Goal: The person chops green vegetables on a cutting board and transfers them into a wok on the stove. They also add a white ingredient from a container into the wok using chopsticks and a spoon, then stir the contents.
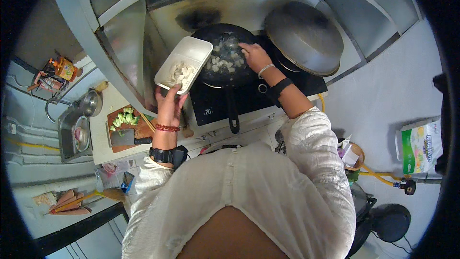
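Observation:
My left hand (171, 102) grips the near end of a white two-compartment container (185, 52), tilted beside the pan. Pale cut pieces (182, 73) lie in its near compartment. A black frying pan (219, 79) with a long handle sits on the black stove (203, 106), with more pale pieces (221, 65) in it, some in liquid. My right hand (256, 57) is over the pan's right side, fingers bent together and pointing at the liquid; whether something small is between the fingertips cannot be told.
A large metal wok lid (305, 39) leans at the stove's right rear. To the left, a wooden cutting board (138, 129) holds cut green vegetables (124, 118), a cleaver (123, 138) and chopsticks (147, 122). Beyond are a metal pot (91, 103) and a sink (66, 140). Range hood panels surround the stove.

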